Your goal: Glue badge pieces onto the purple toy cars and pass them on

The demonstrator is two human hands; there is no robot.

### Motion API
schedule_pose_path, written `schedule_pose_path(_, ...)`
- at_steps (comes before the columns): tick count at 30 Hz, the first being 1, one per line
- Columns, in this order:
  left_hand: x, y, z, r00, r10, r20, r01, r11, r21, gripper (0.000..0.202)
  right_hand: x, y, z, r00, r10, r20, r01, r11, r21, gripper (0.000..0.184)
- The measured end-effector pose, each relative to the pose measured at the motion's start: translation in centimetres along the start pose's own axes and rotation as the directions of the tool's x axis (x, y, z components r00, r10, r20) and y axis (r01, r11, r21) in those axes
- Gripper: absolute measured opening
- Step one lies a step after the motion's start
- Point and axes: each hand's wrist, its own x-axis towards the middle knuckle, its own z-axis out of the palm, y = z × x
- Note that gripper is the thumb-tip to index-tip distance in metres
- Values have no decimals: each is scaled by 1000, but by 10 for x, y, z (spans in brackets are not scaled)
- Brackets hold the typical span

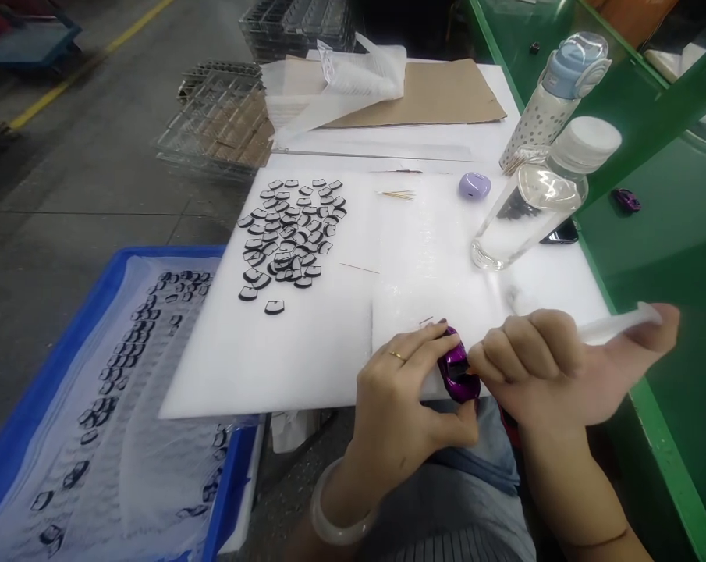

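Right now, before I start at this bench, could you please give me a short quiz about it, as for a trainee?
1. True or false: the left hand holds a purple car, and the right hand holds a white stick.
2. Which colour is the lid of the clear bottle? A white, B blue, C green.
3. Which hand wears the ring?
Key: 1 true; 2 A; 3 the left hand.
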Motion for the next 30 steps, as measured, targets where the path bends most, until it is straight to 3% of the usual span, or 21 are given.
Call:
schedule_pose_path(9,1,0,-2,1000,-5,-3,5,1000,-4,46,0,5,-5,999,32,6,-32,998,58,63)
schedule_pose_path(15,1,0,-2,1000,-14,3,14,1000,-2,47,-1,5,-5,998,60,-15,-60,998,3,65)
schedule_pose_path(22,1,0,-2,1000,-10,8,10,1000,7,47,-2,6,-4,998,-4,-58,1,999,-44,65)
schedule_pose_path(30,0,-2,-1,1000,1,0,-1,1000,1,45,-5,3,-7,998,53,-35,-56,994,-92,67)
